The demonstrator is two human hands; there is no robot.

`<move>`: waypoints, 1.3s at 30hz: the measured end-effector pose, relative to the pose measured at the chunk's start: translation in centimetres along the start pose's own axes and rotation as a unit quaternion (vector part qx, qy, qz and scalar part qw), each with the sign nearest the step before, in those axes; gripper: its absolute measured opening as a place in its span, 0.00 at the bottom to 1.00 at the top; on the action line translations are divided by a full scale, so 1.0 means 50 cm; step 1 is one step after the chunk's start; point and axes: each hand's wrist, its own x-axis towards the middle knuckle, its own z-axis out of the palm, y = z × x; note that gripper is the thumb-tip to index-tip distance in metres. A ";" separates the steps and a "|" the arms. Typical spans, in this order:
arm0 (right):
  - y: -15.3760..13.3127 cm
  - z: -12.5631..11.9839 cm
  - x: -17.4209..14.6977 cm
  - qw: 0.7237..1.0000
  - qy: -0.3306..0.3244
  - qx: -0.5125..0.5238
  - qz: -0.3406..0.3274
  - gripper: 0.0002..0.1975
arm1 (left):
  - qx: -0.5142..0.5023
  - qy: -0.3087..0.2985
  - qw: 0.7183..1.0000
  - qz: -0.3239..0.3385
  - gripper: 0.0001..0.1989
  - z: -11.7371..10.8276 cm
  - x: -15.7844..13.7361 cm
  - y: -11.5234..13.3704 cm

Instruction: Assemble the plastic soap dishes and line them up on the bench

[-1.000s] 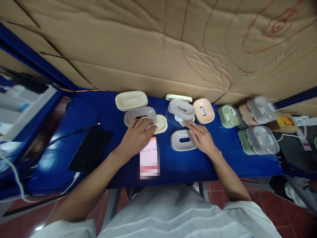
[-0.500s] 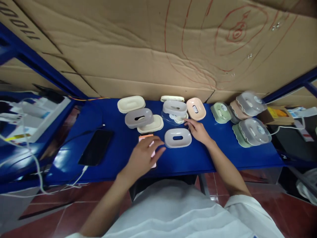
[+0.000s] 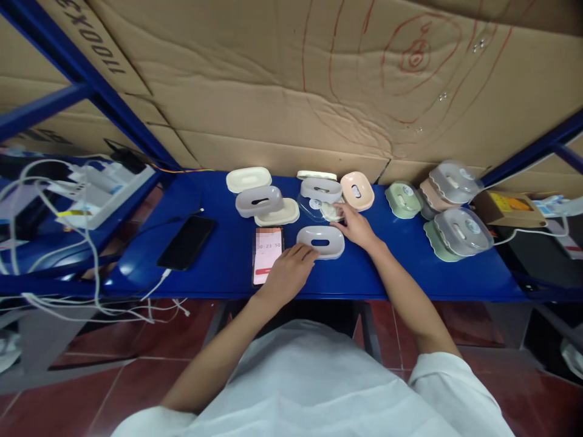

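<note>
Left hand loosely open, fingertips at the grey oval slotted plastic tray. Right hand open, holding nothing, beyond it. Best steadied from both ends before lifting.

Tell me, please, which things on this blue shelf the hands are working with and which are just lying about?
In hand:
- left hand beside the grey tray
- right hand at the clear lid and the small cream piece

Lying about:
- lit phone
- black phone
- cream tray
- pink tray
- green tray
- covered boxes
</note>
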 end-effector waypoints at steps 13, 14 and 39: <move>-0.012 -0.095 -0.156 0.996 -0.050 -0.016 -0.068 0.18 | -0.032 0.112 0.992 -0.052 0.10 0.011 0.019 -0.022; -0.017 -0.094 -0.178 0.997 -0.039 0.003 -0.067 0.18 | -0.039 0.114 0.991 -0.055 0.10 0.014 0.023 -0.021; -0.071 -0.091 -0.211 0.996 -0.008 -0.045 -0.078 0.20 | 0.036 -0.078 0.989 0.123 0.10 -0.001 0.058 -0.008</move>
